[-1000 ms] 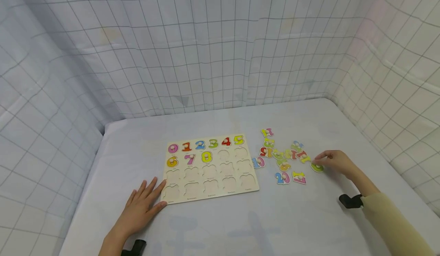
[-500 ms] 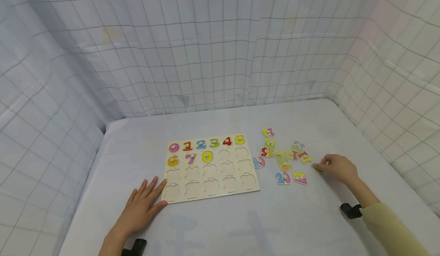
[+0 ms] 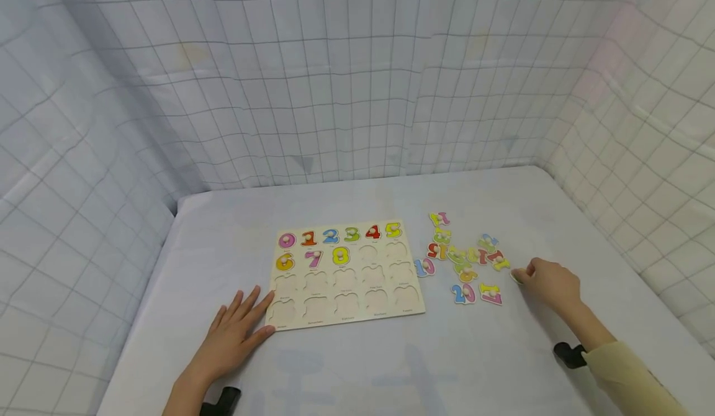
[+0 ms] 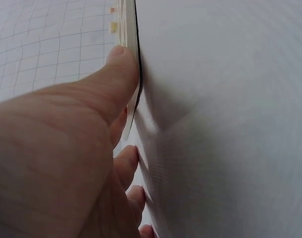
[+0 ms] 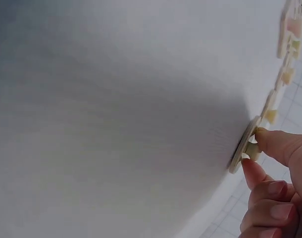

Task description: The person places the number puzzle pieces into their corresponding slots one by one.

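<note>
Pieces reading 0 through 8 (image 3: 341,256) filled the puzzle board (image 3: 345,279), whose long axis ran sideways across the counter (image 3: 491,354). A loose piece reading 20 (image 3: 468,292) lay upright beyond its right edge. The left hand's (image 3: 226,338) spread fingers touched the board's near-left corner; the right hand's (image 3: 550,284) pinched a round-edged piece (image 5: 243,144) by its knob.

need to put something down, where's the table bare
Bare tablecloth lies behind the number puzzle board, up to the gridded curtain, and in front, between left hand and right hand. Crowded: right of the board, among loose number pieces.
</note>
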The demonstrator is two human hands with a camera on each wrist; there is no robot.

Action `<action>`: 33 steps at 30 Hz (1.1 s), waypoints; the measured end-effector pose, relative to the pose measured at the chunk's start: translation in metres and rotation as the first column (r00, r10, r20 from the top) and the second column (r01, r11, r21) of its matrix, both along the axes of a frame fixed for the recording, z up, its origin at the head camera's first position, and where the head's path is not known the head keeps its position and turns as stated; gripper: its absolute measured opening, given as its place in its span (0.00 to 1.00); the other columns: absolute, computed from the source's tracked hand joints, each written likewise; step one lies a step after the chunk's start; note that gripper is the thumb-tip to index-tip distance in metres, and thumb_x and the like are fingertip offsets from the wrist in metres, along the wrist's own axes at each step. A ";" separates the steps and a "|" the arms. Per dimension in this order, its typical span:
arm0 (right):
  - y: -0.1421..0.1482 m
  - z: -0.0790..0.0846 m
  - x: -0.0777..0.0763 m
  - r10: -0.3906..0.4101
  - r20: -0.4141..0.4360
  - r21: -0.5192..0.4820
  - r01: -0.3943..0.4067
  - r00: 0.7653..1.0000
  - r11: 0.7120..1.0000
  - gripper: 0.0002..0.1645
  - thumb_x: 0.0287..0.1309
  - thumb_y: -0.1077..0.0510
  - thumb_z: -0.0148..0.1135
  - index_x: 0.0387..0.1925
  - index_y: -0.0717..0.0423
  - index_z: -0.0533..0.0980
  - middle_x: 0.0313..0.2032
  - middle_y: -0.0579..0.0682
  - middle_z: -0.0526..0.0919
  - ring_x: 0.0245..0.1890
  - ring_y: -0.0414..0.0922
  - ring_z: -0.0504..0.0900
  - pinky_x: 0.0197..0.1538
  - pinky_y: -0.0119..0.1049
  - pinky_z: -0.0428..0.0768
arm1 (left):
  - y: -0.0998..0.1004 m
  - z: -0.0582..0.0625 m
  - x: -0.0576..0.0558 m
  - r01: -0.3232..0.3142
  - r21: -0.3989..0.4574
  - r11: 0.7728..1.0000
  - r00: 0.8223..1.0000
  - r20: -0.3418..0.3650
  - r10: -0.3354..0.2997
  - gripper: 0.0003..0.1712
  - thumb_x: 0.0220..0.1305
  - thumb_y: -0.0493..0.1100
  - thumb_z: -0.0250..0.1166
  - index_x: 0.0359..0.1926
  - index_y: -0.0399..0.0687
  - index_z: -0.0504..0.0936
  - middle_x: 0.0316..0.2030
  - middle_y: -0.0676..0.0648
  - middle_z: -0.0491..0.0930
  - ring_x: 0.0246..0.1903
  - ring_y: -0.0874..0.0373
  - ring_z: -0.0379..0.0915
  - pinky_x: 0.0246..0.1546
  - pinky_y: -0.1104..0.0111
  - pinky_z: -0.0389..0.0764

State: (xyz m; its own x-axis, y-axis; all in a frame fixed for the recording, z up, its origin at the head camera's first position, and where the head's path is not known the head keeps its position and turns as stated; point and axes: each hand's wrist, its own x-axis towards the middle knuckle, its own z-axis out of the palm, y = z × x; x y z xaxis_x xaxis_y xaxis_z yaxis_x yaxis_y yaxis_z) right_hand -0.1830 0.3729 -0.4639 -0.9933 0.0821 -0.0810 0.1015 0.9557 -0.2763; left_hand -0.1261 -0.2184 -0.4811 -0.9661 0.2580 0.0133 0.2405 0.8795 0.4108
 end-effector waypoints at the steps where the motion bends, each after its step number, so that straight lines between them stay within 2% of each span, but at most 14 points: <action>1: -0.001 0.002 0.000 0.009 -0.011 -0.002 -0.009 1.000 1.000 0.21 0.61 0.46 0.59 0.28 0.61 0.73 0.17 0.48 0.70 0.18 0.45 0.68 0.20 0.36 0.65 | 0.000 0.000 0.000 0.001 0.002 1.000 1.000 0.000 -0.001 0.38 0.64 0.65 0.55 0.70 0.56 0.63 0.70 0.40 0.54 0.69 0.36 0.40 0.62 0.38 0.41; 5: -0.009 0.012 -0.004 0.067 -0.076 0.000 -0.068 0.995 0.998 0.20 0.60 0.47 0.61 0.30 0.62 0.74 0.17 0.47 0.70 0.16 0.44 0.67 0.17 0.35 0.64 | 0.000 0.000 -0.001 0.000 -0.001 1.000 1.000 0.002 0.000 0.39 0.64 0.66 0.55 0.70 0.56 0.63 0.70 0.40 0.54 0.69 0.36 0.39 0.62 0.38 0.41; 8: -0.023 0.019 -0.015 0.129 -0.120 0.002 -0.129 0.984 0.992 0.19 0.59 0.47 0.63 0.31 0.61 0.75 0.17 0.46 0.70 0.16 0.43 0.65 0.16 0.35 0.63 | -0.001 0.000 -0.001 -0.005 -0.013 1.000 1.000 -0.003 0.005 0.39 0.64 0.67 0.54 0.71 0.56 0.63 0.70 0.40 0.54 0.69 0.36 0.40 0.62 0.38 0.41; 12: -0.055 0.027 -0.036 0.227 -0.109 -0.001 -0.228 0.968 0.974 0.18 0.58 0.46 0.64 0.32 0.59 0.77 0.17 0.45 0.72 0.17 0.43 0.66 0.19 0.35 0.65 | -0.002 0.001 -0.001 -0.010 -0.008 1.000 1.000 -0.002 0.010 0.39 0.64 0.66 0.54 0.71 0.57 0.63 0.71 0.40 0.54 0.69 0.36 0.40 0.62 0.39 0.41; 15: -0.083 0.030 -0.052 0.311 -0.081 0.005 -0.312 0.947 0.950 0.17 0.59 0.46 0.63 0.34 0.57 0.77 0.17 0.43 0.72 0.18 0.42 0.66 0.19 0.34 0.65 | -0.001 0.002 -0.001 -0.011 0.005 1.000 1.000 0.006 0.011 0.38 0.64 0.65 0.55 0.70 0.56 0.63 0.71 0.41 0.54 0.69 0.36 0.40 0.63 0.39 0.40; 20: -0.131 0.030 -0.075 0.460 -0.082 0.032 -0.459 0.884 0.888 0.16 0.58 0.44 0.65 0.31 0.52 0.76 0.17 0.40 0.71 0.16 0.39 0.65 0.18 0.32 0.62 | 0.001 0.001 -0.001 -0.017 0.009 1.000 1.000 0.018 0.016 0.38 0.64 0.65 0.55 0.70 0.56 0.63 0.70 0.41 0.54 0.69 0.36 0.40 0.63 0.40 0.39; 22: -0.148 0.029 -0.084 0.517 -0.093 0.045 -0.515 0.851 0.856 0.15 0.57 0.44 0.66 0.30 0.50 0.75 0.17 0.39 0.71 0.15 0.38 0.64 0.18 0.31 0.60 | 0.001 0.000 -0.001 -0.021 0.004 1.000 1.000 0.017 0.021 0.38 0.64 0.66 0.54 0.70 0.56 0.63 0.70 0.41 0.54 0.69 0.36 0.40 0.63 0.40 0.39; 26: -0.177 0.027 -0.098 0.627 -0.128 0.085 -0.621 0.769 0.779 0.15 0.57 0.44 0.66 0.29 0.49 0.74 0.19 0.39 0.71 0.15 0.37 0.62 0.17 0.30 0.57 | 0.002 -0.001 0.000 -0.025 -0.002 1.000 1.000 0.005 0.025 0.38 0.64 0.66 0.54 0.70 0.56 0.63 0.70 0.41 0.55 0.69 0.36 0.41 0.63 0.40 0.40; 29: -0.196 0.028 -0.104 0.682 -0.132 0.107 -0.673 0.720 0.732 0.14 0.57 0.45 0.66 0.29 0.48 0.74 0.20 0.39 0.72 0.16 0.38 0.63 0.18 0.30 0.59 | 0.002 -0.001 0.001 -0.026 0.003 1.000 1.000 0.003 0.026 0.38 0.64 0.66 0.55 0.70 0.57 0.64 0.70 0.42 0.55 0.69 0.36 0.41 0.63 0.40 0.40; 33: -0.217 0.027 -0.110 0.704 -0.091 0.131 -0.692 0.705 0.710 0.14 0.58 0.44 0.65 0.28 0.47 0.73 0.22 0.39 0.74 0.19 0.38 0.66 0.22 0.32 0.64 | 0.002 -0.001 0.002 -0.028 0.002 1.000 1.000 -0.001 0.028 0.38 0.64 0.65 0.55 0.70 0.57 0.64 0.70 0.42 0.56 0.69 0.36 0.41 0.63 0.39 0.41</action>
State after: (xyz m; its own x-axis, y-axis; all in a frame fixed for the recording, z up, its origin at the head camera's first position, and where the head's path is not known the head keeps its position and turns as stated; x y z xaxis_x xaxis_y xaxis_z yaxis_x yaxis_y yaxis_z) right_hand -0.2932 0.1557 -0.4364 -0.7693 -0.6385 0.0211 -0.6333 0.7578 -0.1572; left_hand -0.1244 -0.2165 -0.4817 -0.9729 0.2306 0.0148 0.2161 0.8852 0.4120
